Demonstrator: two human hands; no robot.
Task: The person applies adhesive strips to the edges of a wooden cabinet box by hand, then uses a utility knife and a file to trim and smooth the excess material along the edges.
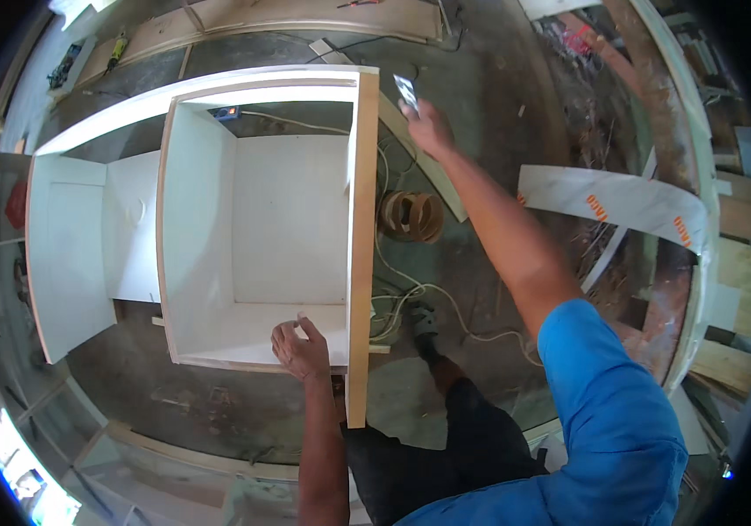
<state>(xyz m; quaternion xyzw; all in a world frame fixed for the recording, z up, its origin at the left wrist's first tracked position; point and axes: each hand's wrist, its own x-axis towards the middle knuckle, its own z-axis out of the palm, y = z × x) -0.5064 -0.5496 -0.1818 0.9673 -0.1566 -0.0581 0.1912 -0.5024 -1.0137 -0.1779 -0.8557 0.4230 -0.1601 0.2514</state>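
Note:
A white cabinet carcass (292,219) with bare wood edges lies before me, its large compartment facing up. Out past its far right corner, my right hand (431,131) grips a small, flat, silvery tool (405,91) whose exact kind I cannot make out. My left hand (302,349) is at the near wall of the compartment, by the right corner, with its fingers curled. A pale tip shows between thumb and fingers, too small to name. Along the cabinet's right side runs a tan wooden edge strip (362,254).
A round brown coil of edging (412,216) and a pale cable (454,321) lie on the floor right of the cabinet. A blue power tool (226,113) sits beyond its far rail. Farther right is a white printed strip (608,200); long boards (305,22) lie at the back.

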